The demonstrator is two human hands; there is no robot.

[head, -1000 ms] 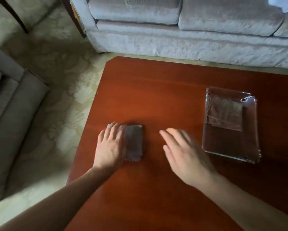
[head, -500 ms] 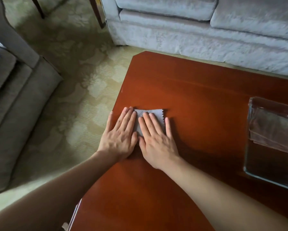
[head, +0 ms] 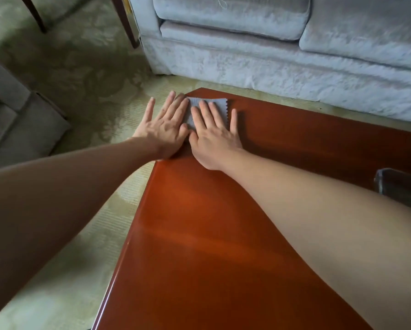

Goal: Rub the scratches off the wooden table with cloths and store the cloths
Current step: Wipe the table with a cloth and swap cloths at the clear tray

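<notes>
Pressing small grey zigzag-edged cloth (head: 222, 107) onto glossy red-brown wooden counter (head: 199, 234)
Left hand (head: 166, 127) and right hand (head: 214, 139) lie flat, fingers straight, side by side.

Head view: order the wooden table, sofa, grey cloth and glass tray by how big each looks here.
1. wooden table, nearest the camera.
2. sofa, cropped by the frame.
3. grey cloth and glass tray: unranked; only the tray's corner shows, and the left hand and right hand cover part of the cloth.

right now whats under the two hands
A grey cloth with a zigzag edge, pressed flat on the wooden table by the left hand and right hand. They cover most of it; the wood beneath is hidden.
</notes>
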